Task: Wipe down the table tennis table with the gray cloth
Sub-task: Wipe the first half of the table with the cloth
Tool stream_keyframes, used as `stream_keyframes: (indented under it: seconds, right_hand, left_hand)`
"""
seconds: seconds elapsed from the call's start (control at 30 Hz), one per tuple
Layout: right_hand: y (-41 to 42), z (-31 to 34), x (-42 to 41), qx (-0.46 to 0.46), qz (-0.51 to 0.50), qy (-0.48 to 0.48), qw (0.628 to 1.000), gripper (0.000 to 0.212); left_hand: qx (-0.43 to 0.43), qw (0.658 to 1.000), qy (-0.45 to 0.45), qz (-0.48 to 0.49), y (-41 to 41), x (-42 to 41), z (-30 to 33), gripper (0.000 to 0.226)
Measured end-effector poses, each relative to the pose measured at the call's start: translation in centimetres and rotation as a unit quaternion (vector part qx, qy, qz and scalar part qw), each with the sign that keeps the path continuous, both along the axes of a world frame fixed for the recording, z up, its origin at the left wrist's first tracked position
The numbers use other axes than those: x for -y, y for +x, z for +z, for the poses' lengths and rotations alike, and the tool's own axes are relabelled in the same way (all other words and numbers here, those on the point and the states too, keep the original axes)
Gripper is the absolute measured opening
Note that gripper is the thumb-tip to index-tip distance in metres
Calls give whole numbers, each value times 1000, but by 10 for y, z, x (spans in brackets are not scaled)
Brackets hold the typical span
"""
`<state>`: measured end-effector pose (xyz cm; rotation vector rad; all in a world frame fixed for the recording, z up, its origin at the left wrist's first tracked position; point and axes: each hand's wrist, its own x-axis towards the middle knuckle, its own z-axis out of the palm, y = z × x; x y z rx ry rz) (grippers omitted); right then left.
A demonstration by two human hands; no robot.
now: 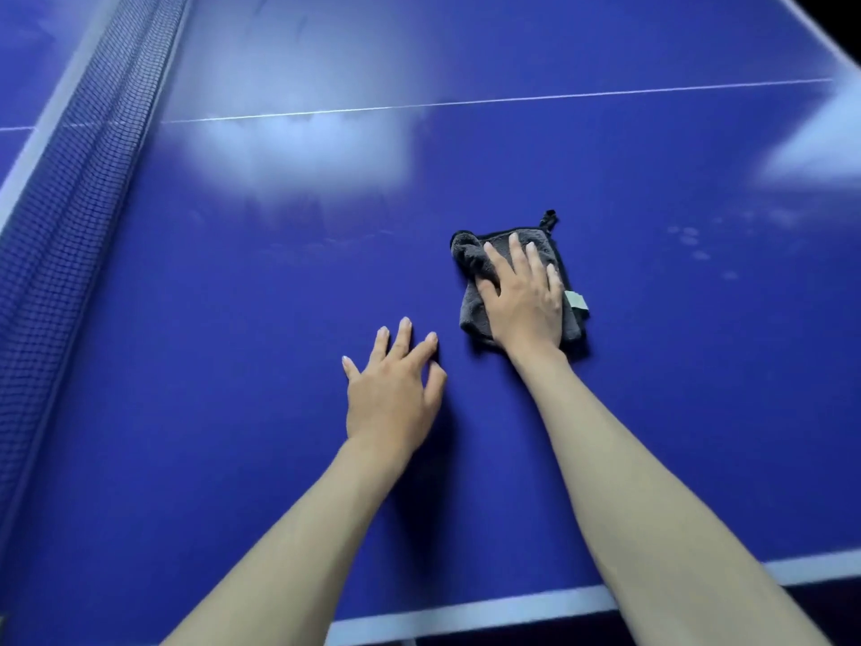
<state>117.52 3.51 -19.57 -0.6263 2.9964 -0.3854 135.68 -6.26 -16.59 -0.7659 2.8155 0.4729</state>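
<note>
A dark, fine-meshed fabric net stretches diagonally down the left of the frame, from the top edge to the lower left. A pale grey-white band lines its left edge. The black background in the upper right corner is too dark to make out.

Right hand pressed flat on the gray cloth on the blue table. Left hand rested on the table, fingers spread, beside the cloth.

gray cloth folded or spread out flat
Folded: the gray cloth shows stacked layers along its near edge, one far corner bunched, under the right hand.
</note>
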Motion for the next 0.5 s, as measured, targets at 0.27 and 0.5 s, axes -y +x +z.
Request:
stream_keyframes:
  seconds: [0.27, 0.5]
  right_hand:
    - [167, -5, -116, -42, -5, -2, 999, 60]
    - [222, -11, -176, -40, 8, 43, 998, 65]
  left_hand:
    - [57, 997, 49, 9, -11, 3, 16, 47]
    - [12, 997, -37, -64, -35, -21, 23, 57]
